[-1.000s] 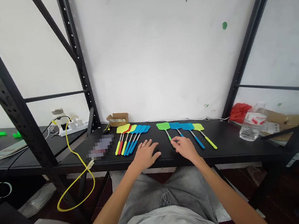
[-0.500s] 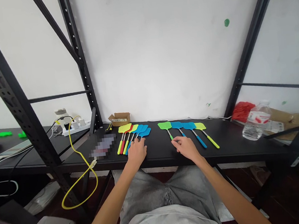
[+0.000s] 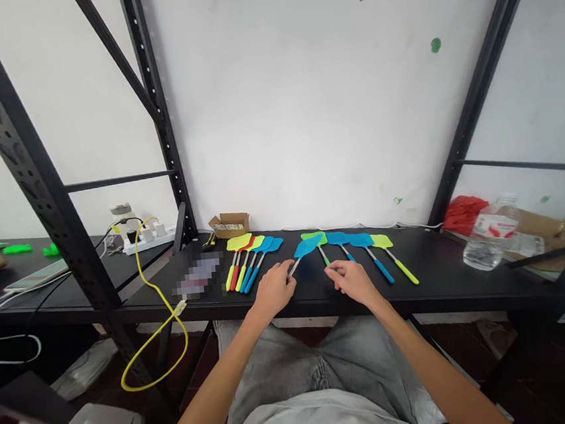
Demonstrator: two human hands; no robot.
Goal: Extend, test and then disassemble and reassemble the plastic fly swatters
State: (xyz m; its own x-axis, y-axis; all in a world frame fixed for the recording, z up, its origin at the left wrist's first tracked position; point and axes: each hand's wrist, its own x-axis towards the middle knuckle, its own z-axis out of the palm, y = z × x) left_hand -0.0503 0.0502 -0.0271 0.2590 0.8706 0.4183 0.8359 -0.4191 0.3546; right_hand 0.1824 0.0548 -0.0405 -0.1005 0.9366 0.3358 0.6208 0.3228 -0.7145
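Gripping blue fly swatter in left hand, mid-frame, with fingers wrapped around the handle and with the head pointing up-right, overlapping the head of the green fly swatter from this angle. Can't tell contact from hover there. Right hand just right of center, with fingers curled in by the lower end of the green handle; can't tell pinching from merely resting. Further right, fanned out: two blue fly swatters, then yellow-green fly swatter. Left of center, on black table: five fly swatters in a tight fan. Behind those: open cardboard box. Right of frame: water bottle near red plastic bag. Left: looped yellow cable.
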